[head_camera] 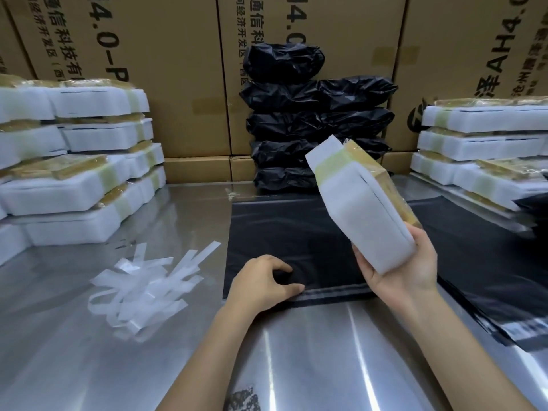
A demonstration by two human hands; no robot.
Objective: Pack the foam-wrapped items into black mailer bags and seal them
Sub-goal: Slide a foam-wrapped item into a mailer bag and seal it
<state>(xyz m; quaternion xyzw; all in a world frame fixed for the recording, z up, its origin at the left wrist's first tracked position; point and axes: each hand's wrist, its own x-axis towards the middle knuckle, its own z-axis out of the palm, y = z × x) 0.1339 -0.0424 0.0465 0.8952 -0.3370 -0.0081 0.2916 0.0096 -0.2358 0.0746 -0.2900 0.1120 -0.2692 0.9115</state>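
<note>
Foam-wrapped items (pixel 74 161) are lying stacked at far left beside peeled liner strips (pixel 142 286) on the steel desk (pixel 296 366). Left hand (pixel 261 281) is pinching the near mouth of a flat black mailer bag (pixel 281 226), fingers (pixel 293 289) curled; contents cannot be told. Right hand (pixel 403 268) is gripping one foam-wrapped item (pixel 358 203), tilted above the bag. Likely risk: the mouth is staying closed, snagging the foam. Filled bags (pixel 314 120) are standing behind.

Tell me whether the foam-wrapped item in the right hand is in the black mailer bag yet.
Out. The right hand holds the white foam-wrapped item tilted above the flat black mailer bag, which the left hand grips.
</note>
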